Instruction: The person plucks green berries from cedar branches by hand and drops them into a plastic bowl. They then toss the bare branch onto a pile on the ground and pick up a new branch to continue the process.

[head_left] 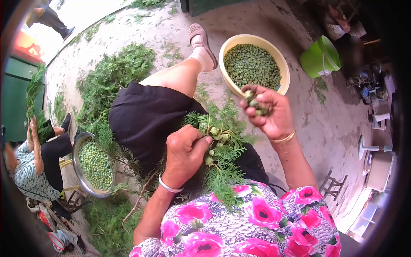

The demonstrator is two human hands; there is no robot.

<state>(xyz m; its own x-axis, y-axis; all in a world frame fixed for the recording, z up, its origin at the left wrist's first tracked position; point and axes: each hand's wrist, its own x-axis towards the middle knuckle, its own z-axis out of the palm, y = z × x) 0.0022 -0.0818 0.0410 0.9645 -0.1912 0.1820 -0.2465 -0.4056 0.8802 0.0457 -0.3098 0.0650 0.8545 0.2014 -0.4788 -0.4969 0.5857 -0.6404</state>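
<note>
My left hand [184,152], with a silver bracelet at its wrist, is closed on a leafy green branch [224,160] that lies over my lap. Round green cones [218,135] sit on the branch beside my thumb. Raised to the right, my right hand [269,111] has its fingers curled round several loose green cones [256,104], slightly blurred. Just beyond it stands a cream basin [286,70] holding many small green cones.
A steel bowl [77,165] of green cones stands at the left, near a seated person [32,162] holding a branch. Cut branches [111,77] cover the floor nearby. A green bucket [314,60] stands at the upper right. Another person's leg [53,21] shows upper left.
</note>
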